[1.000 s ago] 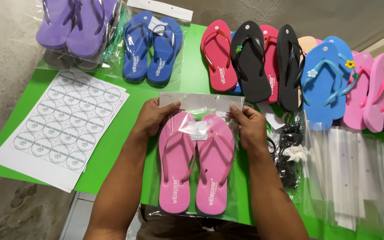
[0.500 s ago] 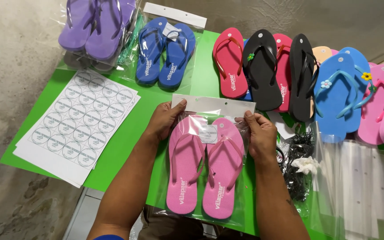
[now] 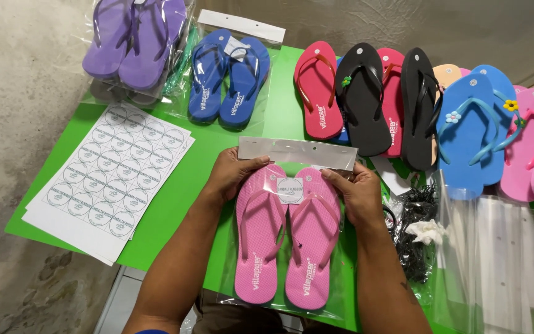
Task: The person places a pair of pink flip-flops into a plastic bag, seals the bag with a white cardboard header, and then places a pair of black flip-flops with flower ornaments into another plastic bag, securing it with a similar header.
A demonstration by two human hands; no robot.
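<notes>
**Pink flip-flops bagged and held at the near table edge**

Pink flip-flops (image 3: 287,241), a pair side by side inside a clear plastic bag (image 3: 335,306), lay on the green table (image 3: 174,204) nearest the camera, toes pointing away. A small square label (image 3: 290,190) sat on the bag between the two straps. The left hand (image 3: 233,176) pressed the bag's upper left corner, fingers closed over the plastic with the thumb on top; the right hand (image 3: 356,193) clamped the upper right corner in the same way. Both pinched just below the white header card (image 3: 296,153) at the bag's top. Against the frame half a second before, the hands and the pair sat in almost the same spot, grips unchanged; only the view had drifted slightly.

Left of the forearm lay sticker sheets (image 3: 111,179) of round labels. Right of the right hand rested a black tangle of ties (image 3: 414,238), then a stack of empty clear bags (image 3: 502,260).

Farther back lay a bagged blue pair (image 3: 228,77) and a bagged purple pair (image 3: 132,40). Loose red (image 3: 317,89), black (image 3: 361,99) and light-blue flip-flops (image 3: 470,127) overlapped in a row along the far right.
</notes>
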